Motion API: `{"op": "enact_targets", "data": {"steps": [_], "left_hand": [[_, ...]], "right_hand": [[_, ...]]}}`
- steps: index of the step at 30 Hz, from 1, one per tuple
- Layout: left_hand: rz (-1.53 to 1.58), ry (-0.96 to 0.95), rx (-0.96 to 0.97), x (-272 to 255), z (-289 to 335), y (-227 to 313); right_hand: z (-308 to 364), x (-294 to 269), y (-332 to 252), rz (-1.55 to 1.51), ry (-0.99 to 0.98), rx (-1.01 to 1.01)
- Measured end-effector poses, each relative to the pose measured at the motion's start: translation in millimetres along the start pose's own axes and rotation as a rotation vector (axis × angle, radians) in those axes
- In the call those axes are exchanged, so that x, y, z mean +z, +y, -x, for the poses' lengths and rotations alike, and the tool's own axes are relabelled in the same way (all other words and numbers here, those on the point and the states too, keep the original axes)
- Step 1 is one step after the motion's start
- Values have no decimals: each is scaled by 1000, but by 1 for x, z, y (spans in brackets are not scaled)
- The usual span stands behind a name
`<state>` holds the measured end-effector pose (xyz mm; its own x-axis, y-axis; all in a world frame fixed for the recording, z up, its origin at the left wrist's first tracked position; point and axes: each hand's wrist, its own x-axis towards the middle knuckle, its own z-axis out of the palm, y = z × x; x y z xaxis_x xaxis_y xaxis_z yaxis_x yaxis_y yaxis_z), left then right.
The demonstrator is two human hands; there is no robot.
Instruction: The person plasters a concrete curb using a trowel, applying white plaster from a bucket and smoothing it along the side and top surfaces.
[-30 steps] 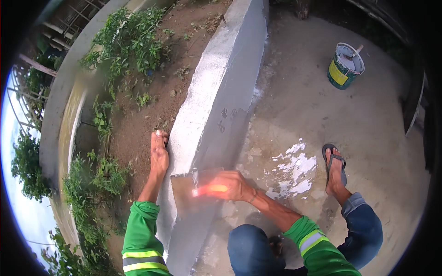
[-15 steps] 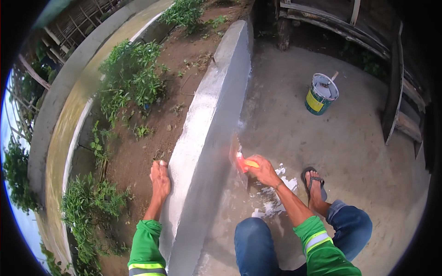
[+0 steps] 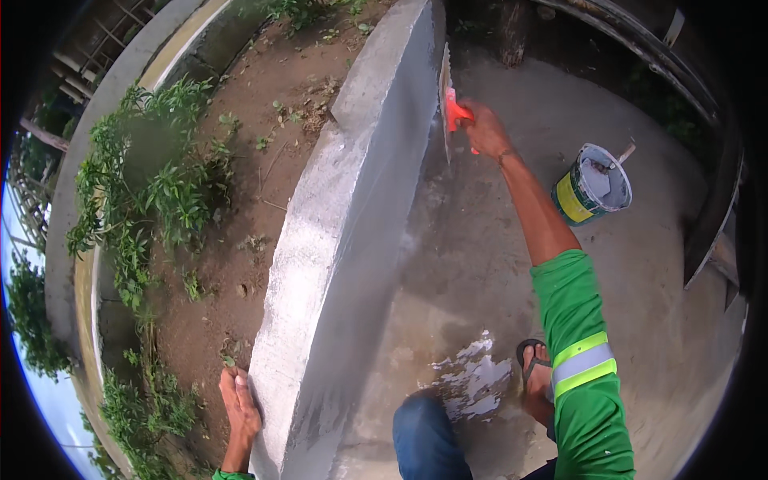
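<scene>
One orange-handled trowel has been moved to the far part of the low wall.
Its handle is gripped by the right hand, fingers closed round it; whether the face is touched by the blade cannot be told. Earlier a nearer stretch was faced, so the reach seems extended. The left hand is rested beside the wall's soil side, fingers loosely extended, nothing seen held.
</scene>
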<state>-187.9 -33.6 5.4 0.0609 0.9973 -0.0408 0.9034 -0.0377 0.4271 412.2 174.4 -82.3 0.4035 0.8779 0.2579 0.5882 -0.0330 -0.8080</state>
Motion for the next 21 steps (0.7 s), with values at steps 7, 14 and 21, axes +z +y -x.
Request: {"op": "enact_targets", "data": {"steps": [7,14,21], "left_hand": [[32,57,-43,5,-4,1],[99,72,-32,4,-2,-4],[122,100,39,1,2,-5]], "right_hand": [[-118,31,19,23,9,-110],[-71,54,-6,-35,-125,-98],[70,66,-70,-54,-284,-114]]}}
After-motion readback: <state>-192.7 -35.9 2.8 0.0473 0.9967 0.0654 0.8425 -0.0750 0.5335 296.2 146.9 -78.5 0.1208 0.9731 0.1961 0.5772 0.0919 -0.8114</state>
